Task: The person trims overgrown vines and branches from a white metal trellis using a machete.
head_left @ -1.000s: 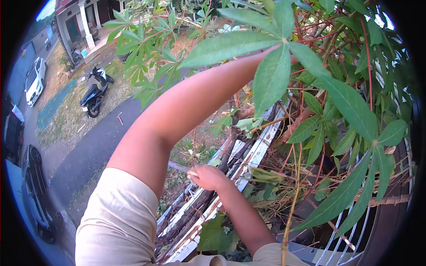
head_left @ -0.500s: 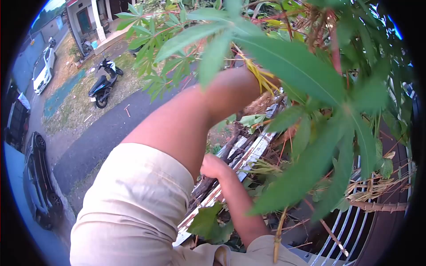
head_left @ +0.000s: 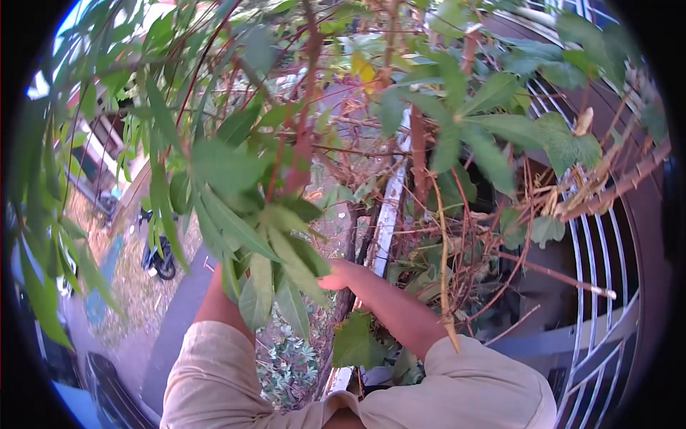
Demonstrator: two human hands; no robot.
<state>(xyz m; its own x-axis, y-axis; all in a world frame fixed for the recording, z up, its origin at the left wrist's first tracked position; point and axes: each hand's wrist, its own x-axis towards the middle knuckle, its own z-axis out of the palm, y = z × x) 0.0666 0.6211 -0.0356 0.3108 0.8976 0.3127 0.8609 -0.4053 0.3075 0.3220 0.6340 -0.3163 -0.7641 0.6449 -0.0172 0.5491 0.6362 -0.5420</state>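
My left hand is mostly hidden behind a cluster of long green leaves in the middle left; its fingers do not show. Close to it on the right, my right hand looks closed, its fingertips partly covered by the leaf tips. I cannot make out what it holds. Just beside and below the right hand runs a narrow rail with peeling white paint, dark branches lying along it. A reddish stem rises above the leaf cluster.
A bare yellowish stem and a cut branch cross the right side. White metal bars stand beyond them. Below on the left are a motorcycle, a paved strip and a dark car. Leafy branches fill the upper view.
The view has swung to the right. My left arm, earlier stretched far forward into the foliage, is now drawn back near my right hand. Leafy branches now hang across the left side.
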